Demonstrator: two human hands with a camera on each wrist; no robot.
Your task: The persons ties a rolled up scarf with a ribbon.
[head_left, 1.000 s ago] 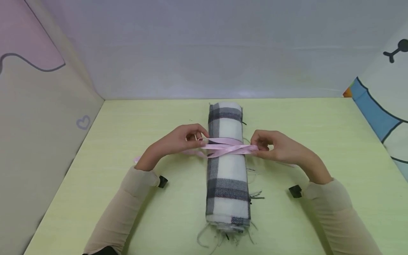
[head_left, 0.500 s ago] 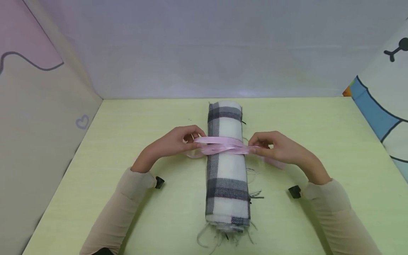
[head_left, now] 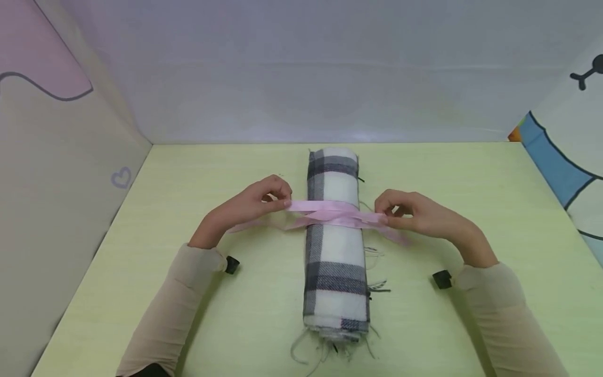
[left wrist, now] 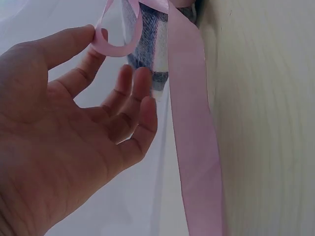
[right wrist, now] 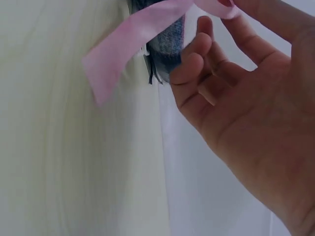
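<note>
Your left hand (head_left: 249, 205) and right hand (head_left: 414, 213) each pinch a loop of the pink ribbon (head_left: 330, 213) (crossed over the roll's middle) between thumb and forefinger; the rolled plaid scarf (head_left: 335, 262) lies lengthwise mid-table (head_left: 471, 173).

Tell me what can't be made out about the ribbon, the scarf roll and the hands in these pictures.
- Head view: the pink ribbon under the scarf roll is hidden by the roll.
- Left wrist view: the ribbon's tail is cut by the bottom edge.
- Right wrist view: the right hand pinch is cut by the top edge.
</note>
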